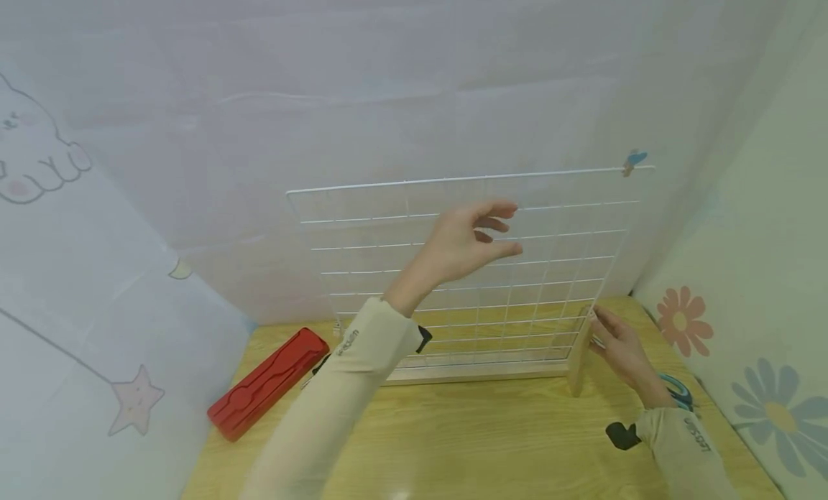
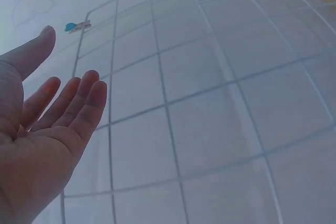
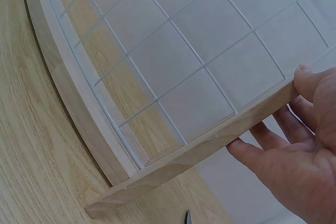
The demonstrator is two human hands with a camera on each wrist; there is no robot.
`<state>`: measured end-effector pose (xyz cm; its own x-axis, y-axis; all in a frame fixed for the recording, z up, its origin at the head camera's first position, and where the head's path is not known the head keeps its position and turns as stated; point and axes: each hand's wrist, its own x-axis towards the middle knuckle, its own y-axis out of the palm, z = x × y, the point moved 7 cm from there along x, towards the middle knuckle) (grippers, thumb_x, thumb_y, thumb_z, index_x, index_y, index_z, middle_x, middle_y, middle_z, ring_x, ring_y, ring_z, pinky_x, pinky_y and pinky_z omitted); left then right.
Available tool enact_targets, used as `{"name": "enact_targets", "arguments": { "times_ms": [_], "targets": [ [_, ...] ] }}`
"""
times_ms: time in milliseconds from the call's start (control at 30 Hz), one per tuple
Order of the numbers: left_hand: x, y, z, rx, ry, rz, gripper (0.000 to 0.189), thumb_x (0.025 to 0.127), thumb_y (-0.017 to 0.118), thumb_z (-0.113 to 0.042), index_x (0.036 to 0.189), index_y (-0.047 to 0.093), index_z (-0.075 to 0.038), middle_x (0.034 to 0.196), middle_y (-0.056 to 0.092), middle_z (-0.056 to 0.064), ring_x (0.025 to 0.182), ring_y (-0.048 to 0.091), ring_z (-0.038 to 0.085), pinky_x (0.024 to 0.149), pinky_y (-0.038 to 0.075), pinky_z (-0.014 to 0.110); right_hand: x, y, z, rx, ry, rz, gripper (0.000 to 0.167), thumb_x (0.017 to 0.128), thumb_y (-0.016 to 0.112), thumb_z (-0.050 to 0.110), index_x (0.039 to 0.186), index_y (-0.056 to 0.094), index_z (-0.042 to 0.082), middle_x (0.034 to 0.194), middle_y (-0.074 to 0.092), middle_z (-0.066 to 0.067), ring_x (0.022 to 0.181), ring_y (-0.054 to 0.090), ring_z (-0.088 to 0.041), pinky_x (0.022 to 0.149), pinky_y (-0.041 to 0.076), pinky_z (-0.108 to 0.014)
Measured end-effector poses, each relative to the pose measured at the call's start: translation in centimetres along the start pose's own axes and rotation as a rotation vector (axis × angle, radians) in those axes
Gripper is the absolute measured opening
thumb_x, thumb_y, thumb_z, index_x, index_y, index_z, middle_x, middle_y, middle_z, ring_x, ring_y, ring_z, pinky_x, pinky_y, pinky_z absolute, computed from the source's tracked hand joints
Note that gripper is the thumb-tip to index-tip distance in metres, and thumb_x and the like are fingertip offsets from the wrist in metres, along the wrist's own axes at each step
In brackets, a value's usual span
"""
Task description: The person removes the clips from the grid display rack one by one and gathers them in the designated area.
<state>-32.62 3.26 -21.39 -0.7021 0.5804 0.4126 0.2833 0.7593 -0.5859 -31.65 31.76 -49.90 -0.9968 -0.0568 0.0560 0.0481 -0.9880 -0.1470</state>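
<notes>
A white wire grid panel (image 1: pixel 466 297) stands upright on a wooden base (image 1: pixel 479 373). My right hand (image 1: pixel 619 345) grips the wooden end piece (image 3: pixel 194 153) at the panel's right side, with the thumb on its upper edge and the fingers against its outer face. In front of the panel's middle, my left hand (image 1: pixel 468 243) is raised with nothing in it, its fingers loosely bent and spread from the thumb. A small wooden clothespin with a blue decoration (image 1: pixel 634 161) is clipped to the panel's top right corner; the left wrist view shows it beyond the fingertips.
A red case with moulded hollows (image 1: pixel 268 383) lies on the table (image 1: pixel 479 435) at the left. Scissors with teal handles (image 1: pixel 675 391) lie at the right, partly behind my right wrist. Printed sheets cover the walls (image 1: pixel 362 90) behind and on both sides.
</notes>
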Motion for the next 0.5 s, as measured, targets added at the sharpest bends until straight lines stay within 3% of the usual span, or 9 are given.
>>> {"name": "enact_targets", "arguments": {
  "times_ms": [267, 500],
  "targets": [
    [3.5, 0.7, -3.8, 0.079, 0.117, -0.014, 0.052, 0.083, 0.077, -0.021, 0.13, 0.057, -0.008, 0.125, 0.062, 0.003, 0.104, 0.062, 0.011, 0.085, 0.047, 0.015, -0.1, 0.2, 0.3, -0.001, -0.009, 0.005, 0.069, 0.104, 0.038, 0.034, 0.15, 0.006, -0.006, 0.151, 0.012, -0.034, 0.115, 0.044, 0.006, 0.097, 0.042, -0.032],
    [6.3, 1.5, -5.9, 0.201, 0.145, 0.0, 0.052, 0.088, 0.072, -0.027, 0.134, 0.054, -0.011, 0.134, 0.056, -0.001, 0.117, 0.055, 0.007, 0.093, 0.038, 0.009, -0.4, -0.1, 0.4, -0.01, 0.003, -0.007, 0.07, 0.103, 0.038, 0.035, 0.15, 0.005, -0.005, 0.152, 0.01, -0.033, 0.131, 0.038, -0.017, 0.095, 0.043, -0.025]
  ]
}}
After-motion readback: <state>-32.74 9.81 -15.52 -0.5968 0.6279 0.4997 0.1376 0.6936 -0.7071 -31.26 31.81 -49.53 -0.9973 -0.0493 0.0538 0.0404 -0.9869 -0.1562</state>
